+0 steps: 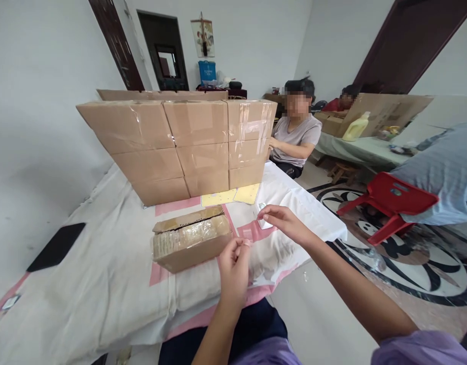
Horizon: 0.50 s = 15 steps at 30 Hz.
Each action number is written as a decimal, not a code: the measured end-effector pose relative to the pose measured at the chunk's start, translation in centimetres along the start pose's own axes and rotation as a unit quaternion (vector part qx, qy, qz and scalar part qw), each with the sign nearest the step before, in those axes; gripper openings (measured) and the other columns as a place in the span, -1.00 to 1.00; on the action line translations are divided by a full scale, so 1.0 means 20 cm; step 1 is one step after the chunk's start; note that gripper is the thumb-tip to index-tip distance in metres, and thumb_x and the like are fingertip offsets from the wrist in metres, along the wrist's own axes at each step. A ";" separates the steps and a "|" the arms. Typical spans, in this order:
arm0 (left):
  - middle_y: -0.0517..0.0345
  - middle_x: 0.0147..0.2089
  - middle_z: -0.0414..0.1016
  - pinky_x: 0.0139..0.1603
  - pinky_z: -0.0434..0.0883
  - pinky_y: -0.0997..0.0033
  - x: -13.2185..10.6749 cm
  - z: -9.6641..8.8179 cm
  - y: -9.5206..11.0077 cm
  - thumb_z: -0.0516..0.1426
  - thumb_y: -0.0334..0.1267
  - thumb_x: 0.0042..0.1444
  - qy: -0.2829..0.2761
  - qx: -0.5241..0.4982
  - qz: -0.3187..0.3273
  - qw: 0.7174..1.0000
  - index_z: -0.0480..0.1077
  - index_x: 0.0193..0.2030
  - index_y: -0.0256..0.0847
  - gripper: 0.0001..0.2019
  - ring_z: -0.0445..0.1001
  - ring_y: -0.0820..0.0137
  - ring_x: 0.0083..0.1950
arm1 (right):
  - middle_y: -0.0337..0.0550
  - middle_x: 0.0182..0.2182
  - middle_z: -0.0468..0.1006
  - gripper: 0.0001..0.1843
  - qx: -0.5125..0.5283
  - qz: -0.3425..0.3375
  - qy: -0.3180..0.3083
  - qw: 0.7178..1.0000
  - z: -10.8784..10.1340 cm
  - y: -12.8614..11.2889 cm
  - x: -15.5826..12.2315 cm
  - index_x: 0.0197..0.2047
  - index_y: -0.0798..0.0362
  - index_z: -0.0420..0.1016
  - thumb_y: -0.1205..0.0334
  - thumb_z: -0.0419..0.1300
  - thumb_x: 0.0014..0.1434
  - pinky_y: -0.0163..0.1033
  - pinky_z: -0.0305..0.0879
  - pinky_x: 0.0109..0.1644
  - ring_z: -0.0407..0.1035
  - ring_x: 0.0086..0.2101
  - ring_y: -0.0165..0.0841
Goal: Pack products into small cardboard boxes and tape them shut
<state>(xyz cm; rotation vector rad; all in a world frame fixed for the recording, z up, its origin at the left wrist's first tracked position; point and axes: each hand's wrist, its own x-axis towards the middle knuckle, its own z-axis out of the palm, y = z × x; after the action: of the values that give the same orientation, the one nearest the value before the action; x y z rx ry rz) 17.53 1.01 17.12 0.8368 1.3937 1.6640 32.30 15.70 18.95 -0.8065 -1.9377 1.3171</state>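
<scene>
The taped cardboard box (193, 248) stands flap (187, 219) up on the tabletop (122, 233), probably for easy reach; at its right end, the left hand's (235, 258) fingers close in a pinch, contents unclear; farther right, the right hand's (282, 220) part loosely.

Box (197, 246), centre: plain brown. Packet (264, 223), just right of centre: white. Stack (201, 144), upper centre: same brown, even throughout. Cloth (115, 289), lower left to centre: off-white, broad pink bands. Sheets (220, 197), centre: yellow, fine specks. Slab (58, 247), left: solid black. Chair (395, 197), right: red. Floor (427, 271), lower right: black-and-white curved motif. Sleeve (423, 349), lower right corner: lilac. Bottle (355, 129), upper right: pale yellow. Bin (207, 71), upper centre: blue.
</scene>
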 end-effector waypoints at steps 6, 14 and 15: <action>0.34 -0.58 -0.01 -0.51 0.09 0.49 -0.10 -0.14 0.15 0.14 -0.06 0.22 0.018 0.044 0.045 0.998 0.36 -0.46 -0.16 -0.71 0.04 0.49 -0.54 | -0.08 -0.21 0.60 -0.69 -0.039 -0.081 -0.107 0.990 0.18 -0.33 -0.07 -0.16 0.03 0.62 -0.05 0.27 0.29 -0.13 0.36 -0.05 0.47 -0.17 -0.25; 0.33 -0.63 0.13 -0.51 0.20 0.53 -0.15 -0.31 0.20 0.08 -0.10 0.30 0.049 0.052 0.084 0.994 0.40 -0.41 -0.14 -0.72 0.11 0.50 -0.58 | -0.12 -0.19 0.60 -0.81 -0.145 -0.201 -0.125 0.961 0.42 -0.52 -0.04 -0.05 -0.11 0.55 0.26 0.31 0.26 -0.03 0.40 0.03 0.45 -0.11 -0.23; 0.33 -0.64 0.16 -0.52 0.19 0.52 -0.16 -0.33 0.20 0.08 -0.11 0.30 0.056 0.068 0.098 0.991 0.41 -0.40 -0.14 -0.73 0.12 0.50 -0.59 | -0.13 -0.19 0.60 -0.79 -0.161 -0.214 -0.122 0.956 0.46 -0.53 -0.03 -0.05 -0.12 0.54 0.30 0.31 0.25 -0.02 0.40 0.04 0.45 -0.11 -0.24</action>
<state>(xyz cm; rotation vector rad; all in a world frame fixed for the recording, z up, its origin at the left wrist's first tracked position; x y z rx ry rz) 12.61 -5.15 19.90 0.9979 1.5592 1.8031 24.12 7.02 26.29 -0.3406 -2.3954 0.8832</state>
